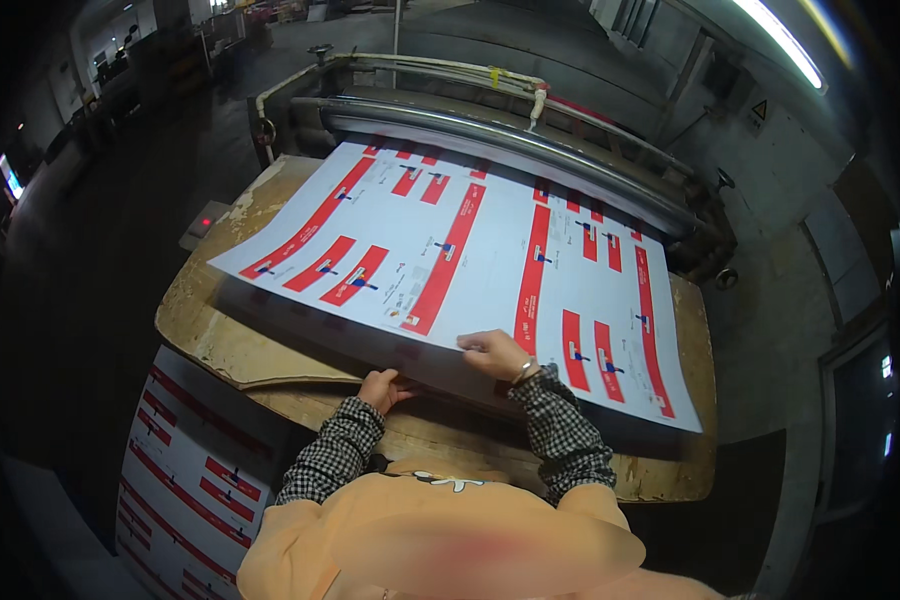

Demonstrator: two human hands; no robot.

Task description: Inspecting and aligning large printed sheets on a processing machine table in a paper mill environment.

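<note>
A large white printed sheet [495, 250] with red bands and small blue marks slopes from the rollers toward me, its near edge raised above the table. My right hand [495, 355] is closed on the middle of that near edge, thumb and curled fingers at the paper. Lower and to the left, my left hand [380, 390] has its fingers bent together at the front of the worn wooden table [200, 320], beneath the sheet's edge. What it grips there is in shadow and I cannot make it out.
Behind the table runs a long metal roller [510, 135] in a machine frame, with a pale pipe [430, 68] above it. More sheets printed in red and white [185, 480] lie lower left. A small box with a red light [205, 222] sits by the table's left edge.
</note>
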